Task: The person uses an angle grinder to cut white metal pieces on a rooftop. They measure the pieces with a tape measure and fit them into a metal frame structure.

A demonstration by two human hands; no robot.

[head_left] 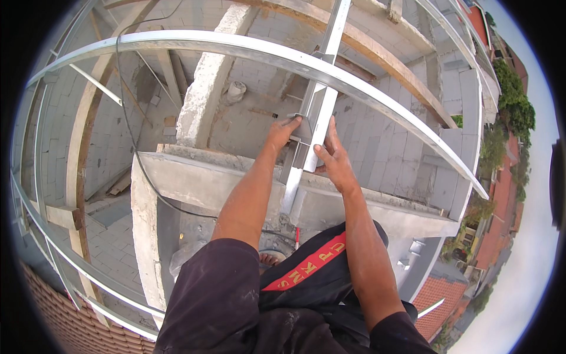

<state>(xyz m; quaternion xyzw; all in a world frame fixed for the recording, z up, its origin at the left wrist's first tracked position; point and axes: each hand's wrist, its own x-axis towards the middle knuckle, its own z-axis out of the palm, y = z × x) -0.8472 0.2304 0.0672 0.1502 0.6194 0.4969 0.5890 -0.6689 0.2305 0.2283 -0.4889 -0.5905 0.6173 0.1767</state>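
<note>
A light-coloured metal channel (321,125) runs away from me, over the top of a concrete wall. My right hand (337,162) grips its right edge, the thumb on the upper face and the fingers along the side. On the other side, my left hand (282,134) has its fingers closed on a short grey metal bracket (305,131) lying against the channel. Part of that grip is hidden behind the bracket. Just beyond both hands, a long metal beam (236,42) crosses over the channel, curved by the lens.
The concrete wall (194,177) stands in front of me, with a rough concrete beam (206,88) beyond. Wooden beams (82,153) cross at the left and far side. A black cable (131,133) hangs at left. Block-walled rooms lie below; tiled roofs (445,298) and trees stand right.
</note>
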